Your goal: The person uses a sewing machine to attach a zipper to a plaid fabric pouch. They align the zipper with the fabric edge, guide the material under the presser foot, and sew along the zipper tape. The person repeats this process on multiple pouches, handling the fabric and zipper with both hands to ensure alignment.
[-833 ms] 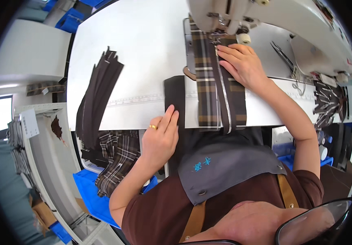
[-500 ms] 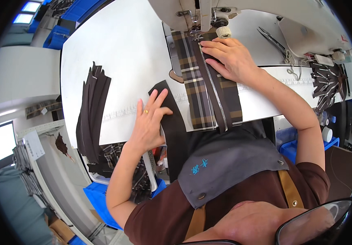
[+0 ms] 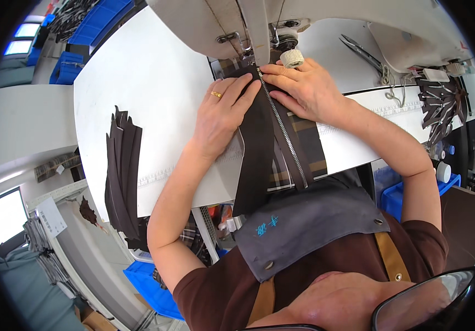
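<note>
A dark brown fabric strip (image 3: 255, 149) lies over a plaid fabric piece (image 3: 303, 165) on the white sewing table (image 3: 138, 94), with a metal zipper (image 3: 284, 132) running along its right edge up to the needle of the sewing machine (image 3: 259, 27). My left hand (image 3: 221, 113), wearing a gold ring, presses flat on the dark strip left of the zipper. Just under the machine head, my right hand (image 3: 303, 88) presses the fabric on the zipper's right side. Both hands lie with fingers extended, gripping nothing.
A stack of dark brown strips (image 3: 123, 176) hangs over the table's left front edge. Scissors (image 3: 367, 52) and a bundle of dark zipper pieces (image 3: 439, 105) lie at the right. Blue bins (image 3: 408, 193) stand below the table. A grey apron (image 3: 309, 220) covers my chest.
My left hand brought the dark strip up from the table's front edge and laid it over the plaid piece beside the zipper. The view shifted closer to the machine.
</note>
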Demonstrator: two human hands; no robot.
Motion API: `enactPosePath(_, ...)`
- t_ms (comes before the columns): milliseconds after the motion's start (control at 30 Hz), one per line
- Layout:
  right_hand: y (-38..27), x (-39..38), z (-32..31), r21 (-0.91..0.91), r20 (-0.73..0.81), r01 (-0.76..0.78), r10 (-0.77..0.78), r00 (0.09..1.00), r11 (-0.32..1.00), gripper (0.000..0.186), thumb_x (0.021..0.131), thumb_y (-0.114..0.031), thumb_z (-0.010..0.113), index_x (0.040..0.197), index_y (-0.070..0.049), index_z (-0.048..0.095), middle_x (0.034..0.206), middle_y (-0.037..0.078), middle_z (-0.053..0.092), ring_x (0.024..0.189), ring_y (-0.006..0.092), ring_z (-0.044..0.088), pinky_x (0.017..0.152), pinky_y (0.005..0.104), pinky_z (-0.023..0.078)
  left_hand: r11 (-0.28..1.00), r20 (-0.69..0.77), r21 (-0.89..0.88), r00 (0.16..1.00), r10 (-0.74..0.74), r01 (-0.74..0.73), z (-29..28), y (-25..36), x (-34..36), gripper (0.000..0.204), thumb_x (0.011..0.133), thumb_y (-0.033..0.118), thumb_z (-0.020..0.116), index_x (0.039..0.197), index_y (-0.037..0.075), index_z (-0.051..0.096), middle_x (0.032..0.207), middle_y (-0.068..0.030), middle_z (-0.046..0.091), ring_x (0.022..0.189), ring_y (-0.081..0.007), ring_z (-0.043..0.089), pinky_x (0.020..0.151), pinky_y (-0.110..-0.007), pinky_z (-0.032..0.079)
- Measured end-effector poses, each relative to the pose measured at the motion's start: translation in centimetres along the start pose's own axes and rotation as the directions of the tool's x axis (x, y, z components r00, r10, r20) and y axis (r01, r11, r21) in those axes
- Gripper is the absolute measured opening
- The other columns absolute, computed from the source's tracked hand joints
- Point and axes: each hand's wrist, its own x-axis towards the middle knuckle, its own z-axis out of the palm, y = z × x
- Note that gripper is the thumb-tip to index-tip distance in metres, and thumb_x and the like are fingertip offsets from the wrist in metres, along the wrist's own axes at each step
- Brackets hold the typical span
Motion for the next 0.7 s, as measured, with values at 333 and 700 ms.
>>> enactPosePath(333, 0.1, 0.2, -0.3, 0.004, -0.009, 0.01, -0.009, 1.0, 1.0, 0.026, 0.076, -0.02, 0.067, 0.097, -0.006, 0.064, 0.109, 0.0, 0.062, 0.099, 0.021, 0.054, 0.084, 0.0334, 0.046, 0.99, 0.113, -0.074, 0.987, -0.111, 0.12, -0.1, -0.2, 1.3, 0.039, 0.074, 0.012, 0.06, 0.112, 0.009, 0.062, 0.12, -0.008, 0.058, 0.107, -0.0265, 0.057, 0.098, -0.046, 0.037)
enactPosePath(700, 0.1, 0.2, -0.3, 0.045, 0.005, 0.002, -0.002, 1.0, 0.999, 0.029, 0.077, -0.02, 0.066, 0.102, -0.007, 0.063, 0.11, 0.0, 0.062, 0.094, 0.0229, 0.057, 0.083, 0.0365, 0.044, 0.986, 0.012, -0.02, 0.986, -0.166, 0.166, 0.9, 0.1, 0.7, 0.039, 0.071, 0.008, 0.06, 0.11, 0.013, 0.066, 0.11, -0.0043, 0.06, 0.103, -0.0234, 0.056, 0.102, -0.047, 0.031)
